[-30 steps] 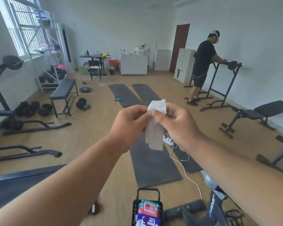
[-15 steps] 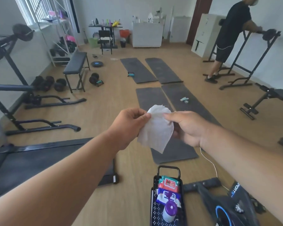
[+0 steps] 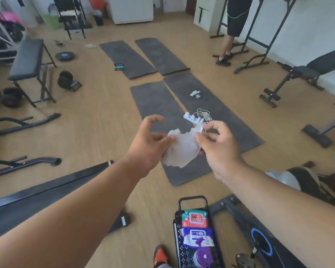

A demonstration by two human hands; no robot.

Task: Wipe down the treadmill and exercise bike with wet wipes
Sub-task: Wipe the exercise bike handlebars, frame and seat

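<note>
Head view: wet wipe point(image 3: 182, 147) hangs half-unfolded, mid-air above the basket point(image 3: 177, 223), pinched at each side. Left hand point(image 3: 149, 140) nips its left edge w/ thumb and a finger, other fingers spread; right hand point(image 3: 217, 146) pinches the right edge, fingers curled. Treadmill point(image 3: 37, 202) lies left of the basket, exercise bike point(image 3: 263, 242) just right of it. Risks: thin damp sheet could tear or stick to itself if pulled unevenly; loose left pinch could let it drop to the floor and pick up grit.
</note>
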